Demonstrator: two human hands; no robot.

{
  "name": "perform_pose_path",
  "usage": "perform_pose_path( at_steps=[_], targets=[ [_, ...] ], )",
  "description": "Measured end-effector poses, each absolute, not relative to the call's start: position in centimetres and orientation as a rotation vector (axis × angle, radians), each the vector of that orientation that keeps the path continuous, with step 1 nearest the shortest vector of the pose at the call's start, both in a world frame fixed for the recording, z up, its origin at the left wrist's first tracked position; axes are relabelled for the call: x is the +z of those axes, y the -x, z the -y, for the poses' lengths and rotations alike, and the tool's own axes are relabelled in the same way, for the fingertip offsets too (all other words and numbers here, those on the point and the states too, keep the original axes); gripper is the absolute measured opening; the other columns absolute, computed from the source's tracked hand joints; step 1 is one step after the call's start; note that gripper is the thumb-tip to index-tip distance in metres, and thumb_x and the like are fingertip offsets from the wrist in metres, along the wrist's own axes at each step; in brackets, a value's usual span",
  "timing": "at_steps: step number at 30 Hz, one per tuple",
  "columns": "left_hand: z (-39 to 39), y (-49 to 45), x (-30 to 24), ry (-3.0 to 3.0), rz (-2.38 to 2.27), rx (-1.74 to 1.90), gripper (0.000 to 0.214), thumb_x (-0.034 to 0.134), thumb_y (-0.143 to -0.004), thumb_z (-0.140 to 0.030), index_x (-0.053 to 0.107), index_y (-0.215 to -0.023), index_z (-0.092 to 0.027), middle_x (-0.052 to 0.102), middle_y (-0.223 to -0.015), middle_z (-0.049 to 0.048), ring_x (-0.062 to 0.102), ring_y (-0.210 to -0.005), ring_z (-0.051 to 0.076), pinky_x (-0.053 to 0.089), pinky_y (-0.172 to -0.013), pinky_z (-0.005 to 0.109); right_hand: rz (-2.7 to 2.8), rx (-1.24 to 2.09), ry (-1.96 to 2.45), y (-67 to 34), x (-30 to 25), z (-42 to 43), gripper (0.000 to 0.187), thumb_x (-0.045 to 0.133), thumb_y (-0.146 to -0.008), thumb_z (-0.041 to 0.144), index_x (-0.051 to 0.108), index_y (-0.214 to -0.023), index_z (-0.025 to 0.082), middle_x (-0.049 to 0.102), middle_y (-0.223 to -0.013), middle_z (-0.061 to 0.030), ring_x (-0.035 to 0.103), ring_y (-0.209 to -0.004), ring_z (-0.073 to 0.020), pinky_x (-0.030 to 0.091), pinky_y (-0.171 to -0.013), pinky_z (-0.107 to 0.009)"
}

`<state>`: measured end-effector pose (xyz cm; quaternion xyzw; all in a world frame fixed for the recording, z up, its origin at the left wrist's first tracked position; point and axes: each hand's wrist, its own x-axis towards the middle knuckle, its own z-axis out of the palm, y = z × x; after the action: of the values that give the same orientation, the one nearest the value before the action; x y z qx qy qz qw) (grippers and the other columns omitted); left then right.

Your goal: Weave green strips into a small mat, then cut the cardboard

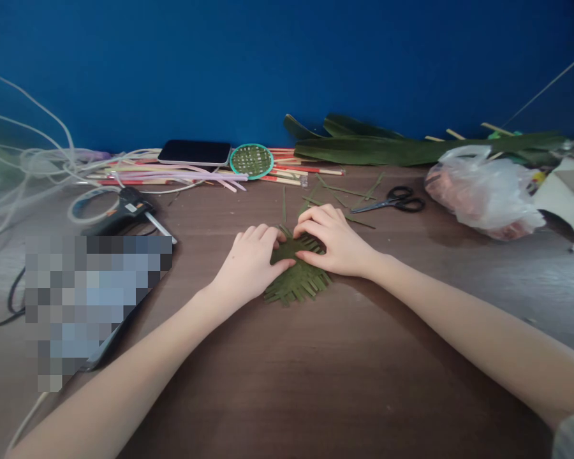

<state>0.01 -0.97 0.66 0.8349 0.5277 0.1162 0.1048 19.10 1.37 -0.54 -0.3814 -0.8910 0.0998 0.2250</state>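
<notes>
A small woven mat of green leaf strips lies on the brown table, its loose strip ends fanning out along the near edge. My left hand rests on its left side, with the thumb on the weave and the fingers curled at the far edge. From the right, my right hand grips the upper part between thumb and bent fingers, the thumb tips close together. Both hands cover much of the far half of the mat. Several cut leaf strips are scattered beyond it, beside black-handled scissors.
At the back lie a phone, a teal-rimmed round weave and long green leaves. A plastic bag sits right. On the left are a glue gun, a tape roll, a blurred-out device and tangled cords.
</notes>
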Motion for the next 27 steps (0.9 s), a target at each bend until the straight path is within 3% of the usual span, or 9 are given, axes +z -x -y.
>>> perform_pose_path(
  at_steps=[12, 19, 27],
  targets=[
    [0.91, 0.05, 0.73, -2.462, -1.557, 0.342, 0.025, 0.062, -0.077, -0.033, 0.054, -0.095, -0.017, 0.057, -0.089, 0.0035, 0.051, -0.089, 0.022, 0.038, -0.078, 0.034, 2.451, 0.285, 1.036, -19.08, -0.58, -1.41, 0.015, 0.059, -0.076, 0.03, 0.054, -0.087, 0.021, 0.057, -0.101, -0.0065, 0.043, -0.098, -0.0235, 0.031, -0.082, -0.038],
    [1.08, -0.12, 0.84, -2.429, -1.576, 0.346, 0.026, 0.064, -0.076, -0.032, 0.052, -0.095, -0.017, 0.057, -0.088, 0.0026, 0.051, -0.088, 0.021, 0.037, -0.078, 0.034, 2.426, 0.286, 1.069, -19.09, -0.67, -1.39, 0.023, 0.06, -0.074, 0.03, 0.053, -0.094, 0.02, 0.055, -0.106, -0.0084, 0.043, -0.101, -0.0253, 0.032, -0.083, -0.039],
    [1.23, -0.1, 0.7, -2.446, -1.656, 0.378, 0.032, 0.066, -0.075, -0.036, 0.052, -0.095, -0.016, 0.055, -0.097, 0.0054, 0.049, -0.096, 0.023, 0.037, -0.082, 0.036, 2.435, 0.276, 1.038, -19.12, -0.62, -1.27, 0.02, 0.059, -0.076, 0.03, 0.055, -0.094, 0.021, 0.055, -0.109, -0.0074, 0.041, -0.105, -0.0251, 0.03, -0.087, -0.04]
  ],
)
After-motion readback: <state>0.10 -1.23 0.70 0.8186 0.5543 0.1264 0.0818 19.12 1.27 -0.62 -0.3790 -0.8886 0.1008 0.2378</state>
